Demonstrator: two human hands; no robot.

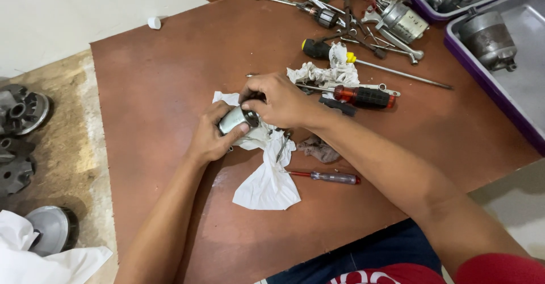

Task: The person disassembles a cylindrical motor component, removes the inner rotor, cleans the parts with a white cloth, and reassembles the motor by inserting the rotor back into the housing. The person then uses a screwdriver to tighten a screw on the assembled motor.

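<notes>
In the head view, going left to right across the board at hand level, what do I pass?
Left hand → small metal cylinder held in both hands → right hand → red-and-black screwdriver handle → purple-rimmed tray at the right edge.

We look from a single head-worn camera, tilted steeply down over the near edge of the brown board (170, 79). It faces away from our body toward the far edge, close enough that our forearms fill the lower frame; no second view shares anything.
</notes>
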